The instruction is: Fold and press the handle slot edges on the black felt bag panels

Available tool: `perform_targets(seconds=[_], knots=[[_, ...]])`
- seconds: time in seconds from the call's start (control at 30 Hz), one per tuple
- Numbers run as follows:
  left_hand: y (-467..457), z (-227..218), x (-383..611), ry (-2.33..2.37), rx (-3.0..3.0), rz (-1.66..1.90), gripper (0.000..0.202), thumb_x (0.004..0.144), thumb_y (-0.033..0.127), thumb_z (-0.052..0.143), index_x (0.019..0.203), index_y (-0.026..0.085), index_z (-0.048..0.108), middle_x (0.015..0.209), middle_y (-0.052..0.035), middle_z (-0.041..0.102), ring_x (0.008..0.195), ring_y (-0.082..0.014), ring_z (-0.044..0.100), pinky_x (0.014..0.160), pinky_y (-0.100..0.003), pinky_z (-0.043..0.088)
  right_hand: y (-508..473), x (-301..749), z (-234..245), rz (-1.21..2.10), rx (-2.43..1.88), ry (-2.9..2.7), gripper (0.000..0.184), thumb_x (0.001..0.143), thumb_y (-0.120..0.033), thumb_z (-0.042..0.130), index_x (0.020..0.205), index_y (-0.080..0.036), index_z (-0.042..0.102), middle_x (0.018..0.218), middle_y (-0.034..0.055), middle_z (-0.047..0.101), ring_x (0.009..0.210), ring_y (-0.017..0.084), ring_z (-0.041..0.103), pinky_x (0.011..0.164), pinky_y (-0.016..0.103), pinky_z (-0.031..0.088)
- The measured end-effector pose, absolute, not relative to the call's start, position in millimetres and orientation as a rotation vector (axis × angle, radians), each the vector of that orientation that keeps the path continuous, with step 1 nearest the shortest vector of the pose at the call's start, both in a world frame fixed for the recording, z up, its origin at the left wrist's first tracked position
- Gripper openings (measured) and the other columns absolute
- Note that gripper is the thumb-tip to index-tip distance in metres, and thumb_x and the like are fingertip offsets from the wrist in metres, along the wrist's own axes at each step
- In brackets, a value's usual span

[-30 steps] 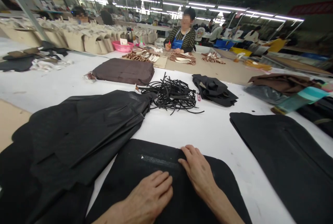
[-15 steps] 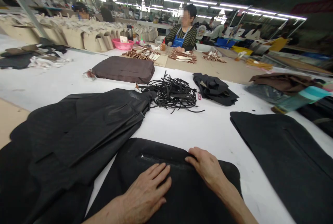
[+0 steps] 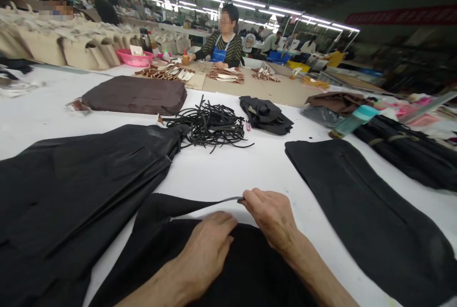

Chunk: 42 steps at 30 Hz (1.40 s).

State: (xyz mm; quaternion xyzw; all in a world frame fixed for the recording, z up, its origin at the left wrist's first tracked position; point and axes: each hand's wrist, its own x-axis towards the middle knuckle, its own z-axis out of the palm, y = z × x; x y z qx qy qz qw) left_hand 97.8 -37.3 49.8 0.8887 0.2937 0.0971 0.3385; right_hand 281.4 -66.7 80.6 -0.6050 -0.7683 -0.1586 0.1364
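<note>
A black panel of leather-like sheet [image 3: 153, 245] lies in front of me on the white table. A long slit runs across it near its far edge, pulled wide so that white shows through. My right hand [image 3: 269, 214] pinches the narrow strip beyond the slit between thumb and fingers and holds it raised. On the near side of the slit rests my left hand [image 3: 210, 242], its slightly blurred fingers laid over the edge of the panel. Another black panel [image 3: 367, 202] with a slit lies to the right. Black sheets [image 3: 82, 188] are spread at the left.
Beyond the panels are a heap of black strips [image 3: 214, 126], a brown stack [image 3: 135, 95], a folded black bundle [image 3: 266, 114] and a bottle with a turquoise cap [image 3: 353, 121]. A co-worker [image 3: 223, 45] sits across the table near a pink basin [image 3: 134, 58].
My right hand has closed on the panel's far strip and lifted it, so the slit gapes. My left hand has shifted to the slit's near edge. The view has turned right.
</note>
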Motion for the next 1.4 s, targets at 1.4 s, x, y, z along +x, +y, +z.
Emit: perform_targets(seconds=[1.4], knots=[[-11.5,25.6,29.9,1.025,2.545,0.179,0.024,0.088,0.006,0.039,0.093,0.021,0.058,0.089,-0.0018,0.056,0.084,-0.0201,0.045,0.077,-0.035,0.036,-94.8,230.5,16.2,0.213,-1.854,-2.162,0.017,0.083,-0.005,0.046,0.079,-0.021,0.054,0.079,0.0022,0.053,0.074,0.020,0.045,0.066,0.035,0.031]])
